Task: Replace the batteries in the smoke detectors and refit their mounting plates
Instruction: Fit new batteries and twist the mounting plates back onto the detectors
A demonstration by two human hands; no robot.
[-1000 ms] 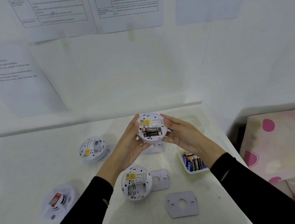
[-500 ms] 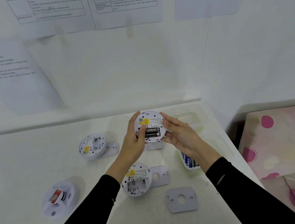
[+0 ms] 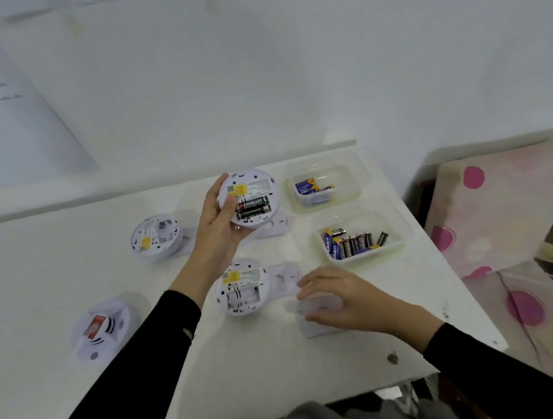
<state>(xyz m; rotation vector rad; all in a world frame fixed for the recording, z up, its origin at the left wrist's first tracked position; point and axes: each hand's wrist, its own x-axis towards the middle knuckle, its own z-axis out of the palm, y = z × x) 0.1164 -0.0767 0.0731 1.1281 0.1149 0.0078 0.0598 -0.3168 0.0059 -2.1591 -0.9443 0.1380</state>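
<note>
Held detector [image 3: 249, 198], upper centre: batteries fitted, plate not yet on; my left grip [image 3: 216, 226] is clamped round its rim.
Loose mounting plate [image 3: 316, 330], lower centre: under my right grip [image 3: 342, 300], fingers curled, pinch unconfirmed.
Second detector [image 3: 242, 287], on the tabletop [image 3: 251, 367] between them: bay empty.

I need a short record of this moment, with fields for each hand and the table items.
left hand: holds a detector, back towards camera, batteries fitted
right hand: on the loose mounting plate; grip unclear
open detector: on table, battery bay empty
battery tubs: near tub, far tub, both at right
pending: plate not yet fitted
</note>
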